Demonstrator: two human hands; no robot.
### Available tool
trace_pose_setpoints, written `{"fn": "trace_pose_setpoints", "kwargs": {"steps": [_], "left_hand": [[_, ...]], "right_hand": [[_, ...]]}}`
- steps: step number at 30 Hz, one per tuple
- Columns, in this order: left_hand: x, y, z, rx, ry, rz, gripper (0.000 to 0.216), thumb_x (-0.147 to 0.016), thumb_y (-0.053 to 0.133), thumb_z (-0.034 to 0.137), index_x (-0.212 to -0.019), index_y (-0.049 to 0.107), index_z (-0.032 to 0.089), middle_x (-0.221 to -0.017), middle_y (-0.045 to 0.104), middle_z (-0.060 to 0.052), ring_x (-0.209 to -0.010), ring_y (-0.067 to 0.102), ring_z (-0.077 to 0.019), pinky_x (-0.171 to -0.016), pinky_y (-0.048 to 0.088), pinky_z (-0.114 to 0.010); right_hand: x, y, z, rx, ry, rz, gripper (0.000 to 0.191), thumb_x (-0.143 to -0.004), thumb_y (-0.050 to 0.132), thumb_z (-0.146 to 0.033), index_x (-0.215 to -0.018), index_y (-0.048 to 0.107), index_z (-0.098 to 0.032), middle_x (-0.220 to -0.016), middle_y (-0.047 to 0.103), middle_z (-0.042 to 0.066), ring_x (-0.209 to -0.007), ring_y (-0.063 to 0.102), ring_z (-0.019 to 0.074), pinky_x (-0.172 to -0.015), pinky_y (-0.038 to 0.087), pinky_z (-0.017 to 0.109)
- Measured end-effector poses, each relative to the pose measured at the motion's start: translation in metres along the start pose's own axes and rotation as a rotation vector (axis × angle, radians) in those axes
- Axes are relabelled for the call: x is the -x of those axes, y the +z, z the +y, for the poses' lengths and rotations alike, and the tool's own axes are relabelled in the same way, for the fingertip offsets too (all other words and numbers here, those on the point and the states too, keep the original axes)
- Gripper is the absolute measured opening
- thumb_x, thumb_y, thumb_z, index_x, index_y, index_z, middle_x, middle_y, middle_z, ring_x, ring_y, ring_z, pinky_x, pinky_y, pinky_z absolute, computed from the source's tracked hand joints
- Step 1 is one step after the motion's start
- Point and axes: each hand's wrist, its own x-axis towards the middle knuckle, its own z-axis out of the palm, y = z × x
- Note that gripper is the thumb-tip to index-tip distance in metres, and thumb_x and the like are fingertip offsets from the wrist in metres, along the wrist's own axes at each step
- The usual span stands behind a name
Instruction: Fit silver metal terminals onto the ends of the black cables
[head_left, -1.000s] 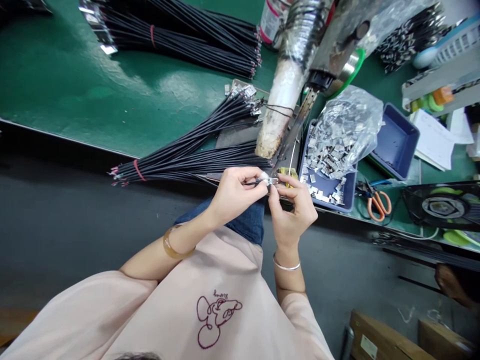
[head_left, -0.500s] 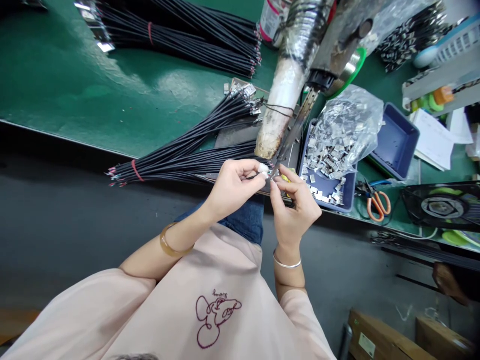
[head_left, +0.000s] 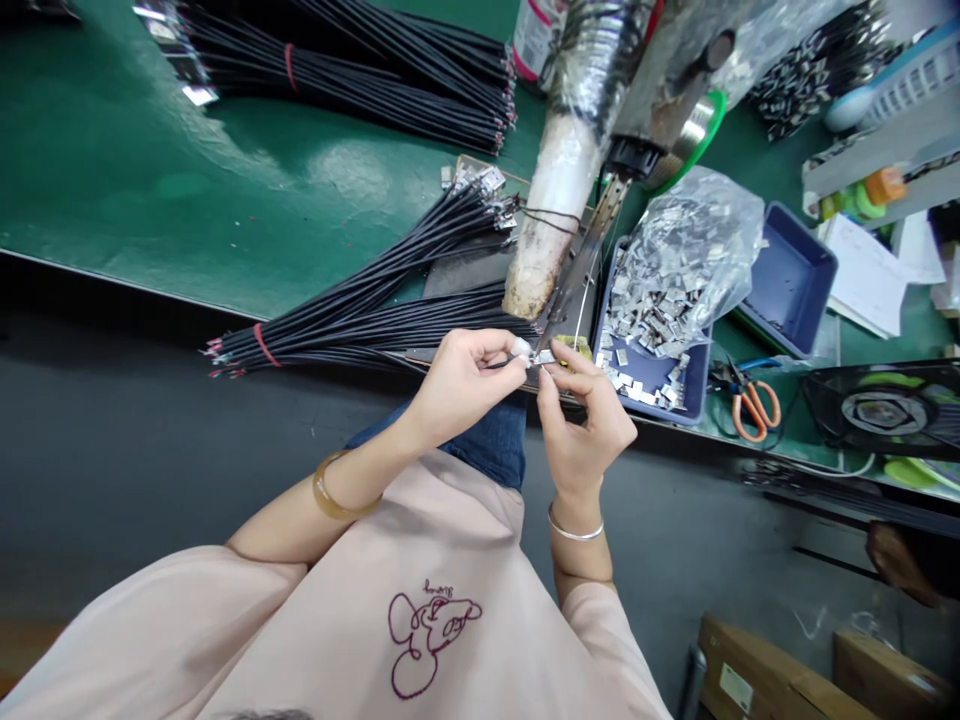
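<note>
My left hand (head_left: 461, 385) is closed in a pinch on the end of a thin black cable, its fingertips by the bench edge. My right hand (head_left: 581, 420) is pinched on a small silver metal clip (head_left: 543, 357) held against that cable end. Both hands meet just in front of a bundle of black cables (head_left: 375, 320) tied with a red band. A blue tray (head_left: 652, 375) of loose metal clips lies right of my hands, with a clear bag of clips (head_left: 679, 265) on it.
A second black cable bundle (head_left: 360, 70) lies far back on the green bench (head_left: 187, 200). A wrapped machine arm (head_left: 570, 170) slopes down toward my hands. Orange-handled scissors (head_left: 750, 410), an empty blue tray (head_left: 791, 280) and a black fan (head_left: 885, 410) sit at right. Cardboard boxes (head_left: 757, 675) stand on the floor.
Both hands lifted slightly toward the machine tip, then came back down a little; they stay pinched together on the cable end and clip.
</note>
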Motion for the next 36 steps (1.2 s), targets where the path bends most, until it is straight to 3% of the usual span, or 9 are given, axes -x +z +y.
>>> {"fn": "trace_pose_setpoints", "kwargs": {"steps": [4, 8, 11, 15, 17, 20, 26, 33, 36], "left_hand": [[0.001, -0.007, 0.004, 0.027, -0.036, -0.112, 0.016, -0.080, 0.063, 0.023, -0.067, 0.064, 0.014, -0.055, 0.042, 0.004, -0.051, 0.034, -0.0068, -0.050, 0.026, -0.022], [0.006, -0.015, 0.009, 0.011, -0.019, -0.250, 0.015, -0.082, 0.064, 0.024, -0.071, 0.066, 0.014, -0.061, 0.054, 0.001, -0.055, 0.044, -0.0076, -0.052, 0.034, -0.021], [0.012, -0.019, 0.013, -0.081, 0.074, -0.252, 0.008, -0.082, 0.064, 0.019, -0.077, 0.068, 0.013, -0.069, 0.063, -0.002, -0.061, 0.053, -0.0095, -0.058, 0.041, -0.021], [0.017, -0.024, 0.015, -0.147, 0.121, -0.344, 0.017, -0.086, 0.061, 0.020, -0.072, 0.069, 0.013, -0.063, 0.067, -0.003, -0.059, 0.057, -0.0108, -0.058, 0.044, -0.022], [0.018, -0.025, 0.014, -0.100, 0.089, -0.335, 0.022, -0.087, 0.060, 0.020, -0.068, 0.068, 0.013, -0.060, 0.066, -0.003, -0.055, 0.056, -0.0102, -0.055, 0.043, -0.021], [0.019, -0.025, 0.010, -0.068, 0.072, -0.281, 0.024, -0.086, 0.059, 0.018, -0.064, 0.066, 0.013, -0.057, 0.064, -0.002, -0.050, 0.051, -0.0084, -0.052, 0.039, -0.020], [0.018, -0.024, 0.005, -0.073, 0.097, -0.284, 0.019, -0.088, 0.056, 0.018, -0.077, 0.071, 0.012, -0.062, 0.064, -0.003, -0.056, 0.053, -0.0100, -0.055, 0.042, -0.021], [0.019, -0.025, -0.001, -0.125, 0.125, -0.308, 0.019, -0.087, 0.055, 0.015, -0.084, 0.074, 0.011, -0.062, 0.066, -0.001, -0.054, 0.052, -0.0081, -0.055, 0.041, -0.019], [0.019, -0.024, -0.002, -0.118, 0.107, -0.290, 0.019, -0.084, 0.056, 0.013, -0.087, 0.075, 0.009, -0.059, 0.065, -0.001, -0.051, 0.050, -0.0071, -0.052, 0.039, -0.019]], "right_hand": [[0.002, -0.003, 0.005, 0.032, -0.083, -0.060, 0.009, -0.093, 0.061, -0.016, -0.099, 0.060, -0.023, -0.110, 0.078, 0.007, -0.099, 0.076, 0.0161, -0.079, 0.061, 0.026], [0.006, -0.005, 0.009, -0.052, -0.118, -0.063, 0.010, -0.094, 0.059, -0.015, -0.099, 0.057, -0.023, -0.098, 0.076, 0.004, -0.091, 0.075, 0.0153, -0.076, 0.062, 0.028], [0.007, -0.003, 0.010, -0.186, 0.077, -0.033, 0.005, -0.094, 0.060, -0.022, -0.095, 0.055, -0.023, -0.083, 0.069, -0.002, -0.069, 0.069, 0.0100, -0.061, 0.056, 0.022], [0.005, -0.002, 0.008, -0.329, 0.340, -0.184, 0.010, -0.097, 0.057, -0.030, -0.091, 0.052, -0.024, -0.065, 0.058, -0.009, -0.047, 0.057, 0.0059, -0.047, 0.047, 0.017], [0.006, -0.006, 0.005, -0.260, 0.335, -0.100, 0.008, -0.097, 0.057, -0.030, -0.093, 0.053, -0.024, -0.062, 0.058, -0.010, -0.046, 0.056, 0.0062, -0.045, 0.043, 0.017], [0.009, -0.014, -0.003, -0.035, 0.202, 0.066, 0.004, -0.094, 0.061, -0.027, -0.092, 0.060, -0.024, -0.060, 0.055, -0.010, -0.042, 0.047, 0.0048, -0.044, 0.037, 0.019], [0.009, -0.012, -0.018, 0.137, 0.055, -0.180, 0.009, -0.088, 0.068, -0.027, -0.084, 0.064, -0.020, -0.049, 0.035, -0.012, -0.041, 0.034, 0.0039, -0.048, 0.032, 0.020], [0.008, -0.009, -0.014, -0.019, 0.231, -0.213, 0.012, -0.088, 0.061, -0.024, -0.077, 0.062, -0.021, -0.052, 0.042, -0.010, -0.042, 0.035, 0.0042, -0.046, 0.031, 0.019], [0.006, -0.017, -0.010, -0.186, 0.380, -0.103, 0.015, -0.088, 0.058, -0.028, -0.074, 0.059, -0.022, -0.054, 0.046, -0.009, -0.042, 0.036, 0.0055, -0.042, 0.029, 0.020]]}}
